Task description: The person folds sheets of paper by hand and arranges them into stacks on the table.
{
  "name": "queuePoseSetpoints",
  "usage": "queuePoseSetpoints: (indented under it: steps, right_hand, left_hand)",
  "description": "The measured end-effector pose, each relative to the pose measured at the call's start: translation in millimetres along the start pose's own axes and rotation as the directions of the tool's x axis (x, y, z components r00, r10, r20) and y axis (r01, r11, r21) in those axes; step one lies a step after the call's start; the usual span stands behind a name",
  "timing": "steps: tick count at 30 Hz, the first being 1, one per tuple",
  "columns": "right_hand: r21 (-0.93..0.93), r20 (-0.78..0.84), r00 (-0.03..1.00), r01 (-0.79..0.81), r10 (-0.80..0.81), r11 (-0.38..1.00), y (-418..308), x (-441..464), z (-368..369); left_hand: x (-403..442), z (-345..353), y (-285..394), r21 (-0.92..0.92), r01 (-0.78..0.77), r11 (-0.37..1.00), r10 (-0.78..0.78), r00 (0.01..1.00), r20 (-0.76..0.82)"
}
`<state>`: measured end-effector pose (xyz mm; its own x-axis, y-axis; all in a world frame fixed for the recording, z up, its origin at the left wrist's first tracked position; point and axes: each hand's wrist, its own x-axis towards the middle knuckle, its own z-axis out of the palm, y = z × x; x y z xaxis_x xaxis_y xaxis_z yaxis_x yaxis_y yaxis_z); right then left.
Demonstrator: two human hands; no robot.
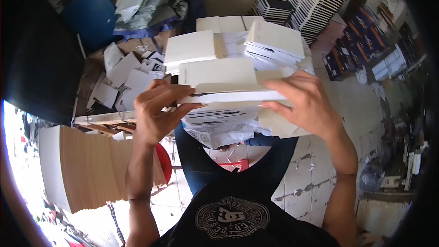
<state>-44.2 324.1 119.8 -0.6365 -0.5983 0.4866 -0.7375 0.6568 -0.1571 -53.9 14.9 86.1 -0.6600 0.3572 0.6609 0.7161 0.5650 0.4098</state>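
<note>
We look down over a black T-shirt [233, 217] with a pale round print as a person works with two bare hands above a worktable, dark trousers [192, 158] on either side of a red object [235, 164] low on the tiled floor. To the left, nearer us than the table, stands a thick stack of tan sheets [93, 167]. At center, the left hand [157, 107] and the right hand [302, 100] are clamped on opposite ends of a slim white book [238, 96], fingers over its top, thumbs below, its long edge turned toward us. The book is held level above a pile of pages [222, 118]; we cannot tell whether the two touch. Just beyond the hands lies a pale-covered book [219, 72] with small dark lettering, and behind it more white volumes sit at left [190, 48] and in a leaning stack at right [276, 41]. A wooden bin [103, 119] of white offcuts [125, 82] flanks the table on the left. Farthest from us, tall stacks of dark-covered books [315, 2] rise near printed boxes [354, 41], across from bundled sheeting [148, 2] and a blue container [89, 16].
</note>
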Motion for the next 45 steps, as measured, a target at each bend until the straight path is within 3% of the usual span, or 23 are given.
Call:
queuePoseSetpoints:
  steps: [3,5,9,11,12,13,14,15,16,19,21,23,25,26,27,29,31,33,37,39,41,44,45]
  right_hand:
    - [0.247,0.042,0.966,-0.257,0.254,0.934,18,-20,-2]
    - [0.271,0.027,0.962,-0.268,0.271,0.924,26,-33,1]
    - [0.243,-0.056,0.988,-0.129,0.146,0.961,25,-31,8]
    - [0.163,-0.133,0.991,0.026,-0.004,0.986,16,-11,-2]
    - [0.188,-0.211,0.976,-0.019,0.059,0.982,11,-7,-4]
    - [0.197,-0.319,0.941,-0.053,0.115,0.979,12,-4,-4]
    - [0.253,-0.403,0.883,-0.146,0.241,0.956,13,-3,-5]
    - [0.262,-0.467,0.855,-0.111,0.226,0.959,25,-2,-9]
    - [0.352,-0.482,0.809,-0.173,0.337,0.920,30,-6,-12]
    - [0.362,-0.481,0.771,-0.259,0.417,0.896,50,-34,-14]
    - [0.375,-0.469,0.721,-0.359,0.509,0.855,56,-55,-7]
    - [0.391,-0.440,0.687,-0.433,0.578,0.812,55,-70,3]
    - [0.419,-0.407,0.656,-0.483,0.635,0.769,54,-83,17]
    - [0.442,-0.387,0.646,-0.497,0.658,0.747,53,-88,26]
    - [0.463,-0.367,0.633,-0.512,0.682,0.724,52,-94,33]
    - [0.491,-0.290,0.609,-0.568,0.739,0.661,46,-100,50]
    - [0.392,-0.228,0.634,-0.635,0.739,0.665,41,-106,63]
    - [0.164,-0.161,0.703,-0.673,0.693,0.721,39,-112,77]
    - [-0.279,-0.153,0.620,-0.774,0.770,0.568,74,-160,116]
    - [-0.326,-0.126,0.440,-0.865,0.889,0.382,100,-186,129]
    - [-0.220,-0.114,0.315,-0.933,0.942,0.285,118,-205,133]
    - [-0.285,-0.359,0.461,-0.882,0.811,0.376,117,-216,131]
    - [-0.118,-0.417,0.468,-0.878,0.779,0.464,120,-222,130]
  left_hand:
    - [-4,3,1,-0.010,0.032,0.999,-0.032,0.999,-0.033]
    - [-2,2,4,0.012,0.079,0.997,-0.079,0.997,0.003]
    - [30,3,52,0.166,-0.030,0.986,-0.009,0.973,0.232]
    - [36,14,56,0.098,0.013,0.995,-0.061,0.865,0.499]
    - [41,18,52,0.186,-0.047,0.981,-0.039,0.901,0.431]
    - [52,25,33,-0.009,-0.133,0.991,0.132,0.968,0.213]
    - [66,18,23,-0.025,-0.122,0.992,0.123,0.989,0.078]
    - [78,0,22,0.008,0.077,0.997,-0.078,0.993,0.087]
    - [86,2,-6,-0.184,0.115,0.976,-0.126,0.991,-0.047]
    - [104,-7,-53,-0.806,0.108,0.582,-0.399,0.902,-0.167]
    - [118,3,-79,-0.948,-0.033,0.317,-0.493,0.848,-0.195]
    - [116,28,-133,-0.954,-0.074,0.291,-0.553,0.801,-0.231]
    - [101,64,-189,-0.996,0.019,0.089,-0.608,0.793,-0.039]
    - [87,82,-215,-0.977,0.205,0.063,-0.661,0.742,0.113]
    - [72,104,-224,-0.981,0.194,0.017,-0.738,0.664,0.118]
    - [22,166,-290,-0.880,0.460,-0.117,-0.747,0.543,0.383]
    - [1,185,-294,-0.755,0.443,-0.483,-0.711,0.306,0.634]
    - [-7,189,-296,-0.716,0.508,-0.479,-0.584,0.424,0.692]
    - [-26,196,-290,-0.701,0.621,-0.352,-0.564,0.457,0.688]
    - [-27,177,-263,-0.704,0.681,-0.202,-0.612,0.474,0.634]
    - [-35,134,-232,-0.744,0.666,0.049,-0.739,0.525,0.421]
    - [-61,83,-193,-0.846,0.416,0.333,-0.843,0.533,-0.069]
    - [-71,61,-177,-0.780,0.396,0.484,-0.811,0.537,-0.231]
